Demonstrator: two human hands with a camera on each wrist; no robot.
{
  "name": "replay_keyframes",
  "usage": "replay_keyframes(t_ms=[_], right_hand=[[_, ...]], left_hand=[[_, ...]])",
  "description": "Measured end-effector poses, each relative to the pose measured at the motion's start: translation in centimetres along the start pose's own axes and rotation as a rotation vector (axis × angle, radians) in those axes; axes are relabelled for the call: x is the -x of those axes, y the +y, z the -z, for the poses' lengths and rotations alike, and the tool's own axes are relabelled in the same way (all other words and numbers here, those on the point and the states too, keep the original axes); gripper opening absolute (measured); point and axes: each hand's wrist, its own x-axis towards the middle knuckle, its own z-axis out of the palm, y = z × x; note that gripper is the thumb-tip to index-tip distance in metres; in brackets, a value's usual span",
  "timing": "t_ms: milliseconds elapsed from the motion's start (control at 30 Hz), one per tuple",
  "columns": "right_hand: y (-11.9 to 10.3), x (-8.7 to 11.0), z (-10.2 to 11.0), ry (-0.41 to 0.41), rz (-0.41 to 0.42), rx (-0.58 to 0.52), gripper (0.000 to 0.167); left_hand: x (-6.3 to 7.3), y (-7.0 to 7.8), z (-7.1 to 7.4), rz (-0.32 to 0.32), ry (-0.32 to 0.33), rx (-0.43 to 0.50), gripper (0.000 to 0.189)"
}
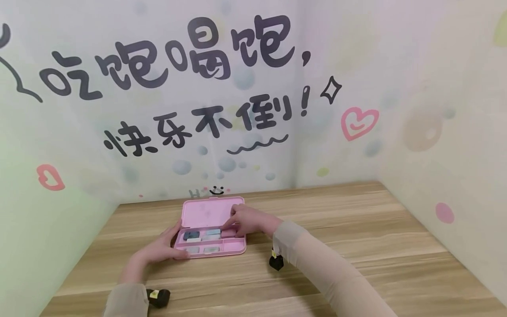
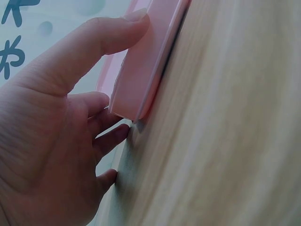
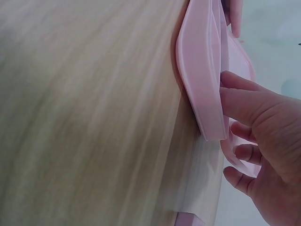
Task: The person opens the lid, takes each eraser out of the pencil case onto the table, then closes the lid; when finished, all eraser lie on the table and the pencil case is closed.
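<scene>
A pink pencil case (image 1: 213, 213) lies open on the table, its lid tipped back toward the wall. My left hand (image 1: 161, 248) grips its left end, the thumb (image 2: 124, 33) on the front side and the other fingers round the end. Inside the tray sit a dark block (image 1: 192, 235), a light blue block (image 1: 213, 231) and several pale ones. Over the right part of the tray, my right hand (image 1: 246, 220) pinches a pink eraser-like block (image 1: 229, 234) between thumb and index finger. In the right wrist view the case wall (image 3: 200, 70) hides those fingertips.
The case stands on a wood-grain table (image 1: 336, 229) close to the printed back wall (image 1: 253, 167). Side walls rise at left and right. A small pinkish block (image 3: 189, 219) lies on the table at the bottom of the right wrist view.
</scene>
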Motion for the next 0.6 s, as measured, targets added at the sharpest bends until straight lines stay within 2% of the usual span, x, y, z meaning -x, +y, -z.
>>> replay_keyframes(t_ms=[600], right_hand=[[-0.04, -0.21, -0.16, -0.022, -0.008, 0.016, 0.041]], left_hand=[[-0.07, -0.09, -0.07, -0.007, 0.008, -0.020, 0.119]])
